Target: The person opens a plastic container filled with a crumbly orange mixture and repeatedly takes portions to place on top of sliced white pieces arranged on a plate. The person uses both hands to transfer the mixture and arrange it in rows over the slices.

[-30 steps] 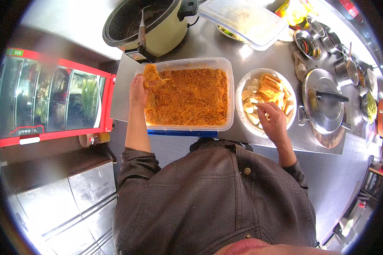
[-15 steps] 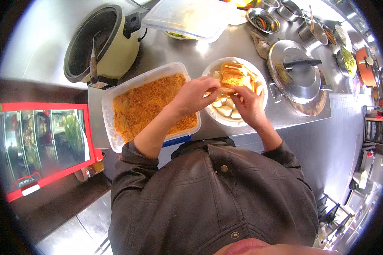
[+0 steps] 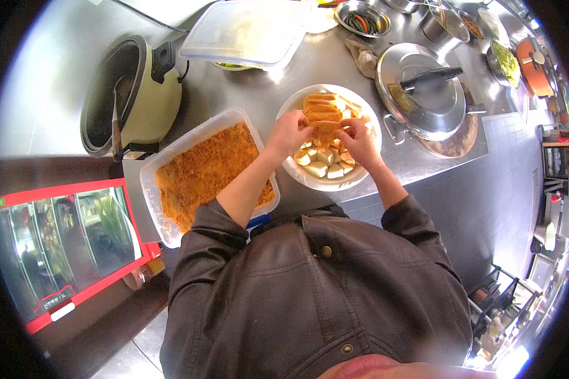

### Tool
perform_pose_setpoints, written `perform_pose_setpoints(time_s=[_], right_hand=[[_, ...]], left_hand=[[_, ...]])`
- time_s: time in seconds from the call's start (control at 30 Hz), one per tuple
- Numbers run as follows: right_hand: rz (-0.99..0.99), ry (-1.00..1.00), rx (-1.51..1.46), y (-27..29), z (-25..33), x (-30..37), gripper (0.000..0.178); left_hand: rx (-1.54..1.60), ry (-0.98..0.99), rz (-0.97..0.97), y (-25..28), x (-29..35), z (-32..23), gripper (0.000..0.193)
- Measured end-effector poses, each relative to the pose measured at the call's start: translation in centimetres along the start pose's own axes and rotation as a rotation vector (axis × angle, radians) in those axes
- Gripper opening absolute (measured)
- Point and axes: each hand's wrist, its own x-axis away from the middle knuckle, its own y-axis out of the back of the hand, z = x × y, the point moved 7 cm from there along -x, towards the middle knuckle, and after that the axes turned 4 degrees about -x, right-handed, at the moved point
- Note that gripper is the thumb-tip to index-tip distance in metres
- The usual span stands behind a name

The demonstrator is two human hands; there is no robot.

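Observation:
Between my two hands, an orange-coated strip of food [image 3: 325, 126] is stretched flat over a white bowl [image 3: 327, 183]. The fingertips of my left hand [image 3: 292, 131] pinch its left end. My right hand [image 3: 360, 140] pinches the right end. Several similar coated strips [image 3: 323, 101] lie in a row at the bowl's far side. Peeled pale chunks [image 3: 317, 168] fill its near part. Left of the bowl, a clear plastic tub [image 3: 235, 116] holds a layer of orange-brown, crumb-like coated food [image 3: 202, 174].
A deep cream cooker [image 3: 152, 104] with a long-handled utensil stands far left. Behind the bowl lies a translucent lid [image 3: 246, 31]. To the right sit a lidded steel pot [image 3: 417, 95], a cloth [image 3: 361, 57] and a bowl of peppers [image 3: 363, 20]. The metal counter's edge [image 3: 417, 165] runs in front.
Both hands have spread apart and lowered the strip, from bunched above the bowl to stretched beside the row of strips. The whole view has shifted a little.

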Motion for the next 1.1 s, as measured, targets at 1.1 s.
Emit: perform_pose_setpoints(time_s=[1.1], right_hand=[[0.941,0.950,0.713,-33.0,19.7,7.6,0.017]], left_hand=[[-0.578,0.514,-1.011,23.8,33.6,17.7,0.022]])
